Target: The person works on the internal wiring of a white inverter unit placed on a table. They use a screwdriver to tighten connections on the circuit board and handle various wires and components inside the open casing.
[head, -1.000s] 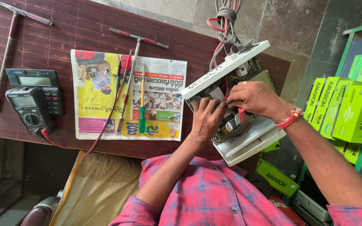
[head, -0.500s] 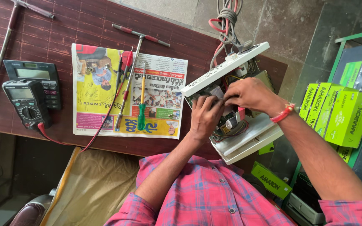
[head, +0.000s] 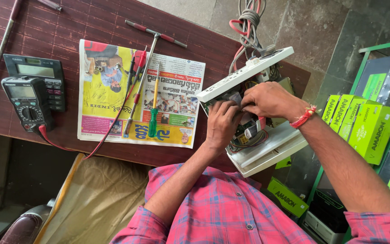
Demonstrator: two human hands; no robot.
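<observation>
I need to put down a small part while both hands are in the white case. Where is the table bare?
Bare wood lies between the newspaper and the white case, and above the newspaper up to the table edge. The left end is crowded by the multimeter and calculator. Both the left hand and right hand fill the case.

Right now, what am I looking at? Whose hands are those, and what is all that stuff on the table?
A camera on a person's head looks down, so you see their own arms. The left hand and right hand reach inside an opened white electrical box full of wires, at the edge of a brown table. On the table lie a newspaper, a green-handled screwdriver, a black meter and a calculator. I can't tell what the fingers are gripping.
</observation>
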